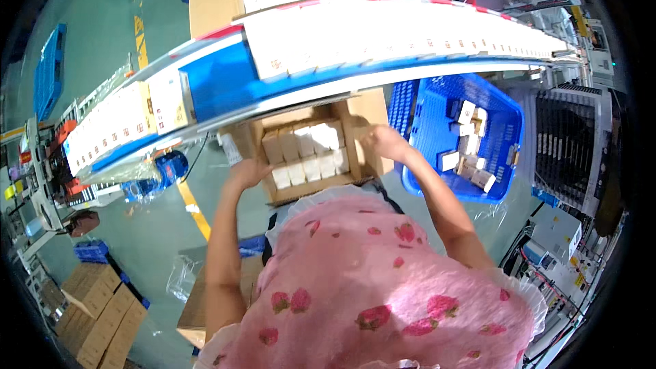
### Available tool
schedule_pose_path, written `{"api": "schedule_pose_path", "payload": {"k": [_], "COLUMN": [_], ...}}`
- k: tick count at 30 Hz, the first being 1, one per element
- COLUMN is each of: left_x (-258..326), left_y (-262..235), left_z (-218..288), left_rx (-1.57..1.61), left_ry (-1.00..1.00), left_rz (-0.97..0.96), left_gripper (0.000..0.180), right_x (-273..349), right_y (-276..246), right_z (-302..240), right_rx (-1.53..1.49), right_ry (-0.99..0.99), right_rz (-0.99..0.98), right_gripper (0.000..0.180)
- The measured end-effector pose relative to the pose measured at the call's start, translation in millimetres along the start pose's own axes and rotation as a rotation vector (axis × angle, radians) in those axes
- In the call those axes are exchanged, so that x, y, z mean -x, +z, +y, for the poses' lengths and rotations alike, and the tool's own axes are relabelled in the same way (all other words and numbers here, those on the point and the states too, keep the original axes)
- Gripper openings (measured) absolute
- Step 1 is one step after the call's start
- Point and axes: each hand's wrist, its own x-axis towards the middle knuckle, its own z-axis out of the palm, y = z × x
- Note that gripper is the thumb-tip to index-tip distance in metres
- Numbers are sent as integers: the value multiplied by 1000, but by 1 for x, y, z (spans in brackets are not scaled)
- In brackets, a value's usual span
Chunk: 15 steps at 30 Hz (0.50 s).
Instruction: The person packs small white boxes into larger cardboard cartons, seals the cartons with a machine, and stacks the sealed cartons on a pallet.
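Observation:
An open cardboard carton stands in front of me, below the conveyor edge. Small white boxes fill it in two rows. My left hand is at the carton's left wall, its fingers curled against the edge. On the other side, my right hand is closed at the right flap, and its fingertips are partly hidden. Beside the left wall a pale flap with a white label sticks out.
A conveyor with a blue belt crosses ahead, carrying long rows of white boxes. At the right, a blue crate holds several loose small boxes. Another open carton is beyond the conveyor. Stacked cartons stand at the lower left.

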Motion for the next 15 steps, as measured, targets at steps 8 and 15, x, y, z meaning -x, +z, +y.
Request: {"api": "schedule_pose_path", "payload": {"k": [8, 15], "left_x": [-20, -67], "left_y": [-165, -146], "left_z": [51, 24], "left_rx": [535, 571], "left_ry": [50, 48], "left_rz": [983, 811], "left_gripper": [40, 57], "right_x": [-67, -116], "right_y": [-108, -124], "right_z": [-92, -99], "right_rx": [1, -7], "right_ry": [-40, -111], "right_rz": [799, 730], "right_gripper": [24, 30]}}
